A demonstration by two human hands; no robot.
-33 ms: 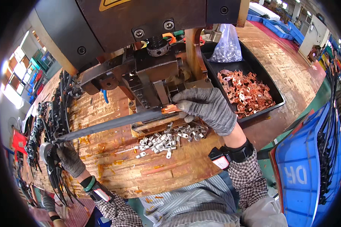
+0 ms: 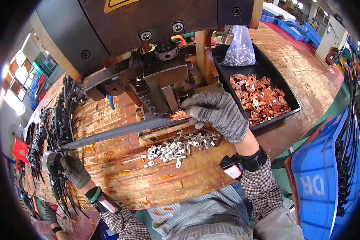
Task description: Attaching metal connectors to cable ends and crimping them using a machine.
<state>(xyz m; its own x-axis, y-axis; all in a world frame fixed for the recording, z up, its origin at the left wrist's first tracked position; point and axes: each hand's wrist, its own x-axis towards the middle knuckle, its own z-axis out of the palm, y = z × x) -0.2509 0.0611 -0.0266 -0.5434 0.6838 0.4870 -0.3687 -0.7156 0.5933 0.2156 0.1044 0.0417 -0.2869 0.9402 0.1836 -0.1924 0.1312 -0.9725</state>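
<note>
Lg white lettering [image 2: 313,185] on blue bin [image 2: 308,214], yellow label [image 2: 117,4] w/ dk border on machine [image 2: 158,22], cut off, prob. a sign

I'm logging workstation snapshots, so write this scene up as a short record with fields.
right hand: gloved, fingertips pinching the copper strands
left hand: gloved, at the black cable's left end; exact grip unclear
machine: dark metal, just beyond the copper strands
silver terminals: loose pile on the wooden table
black tray: copper terminals, clear bag of silvery pieces

The press [image 2: 158,26] and metal lugs [image 2: 170,151] block ahead; near tabletop [image 2: 148,183] leaves room.
</note>
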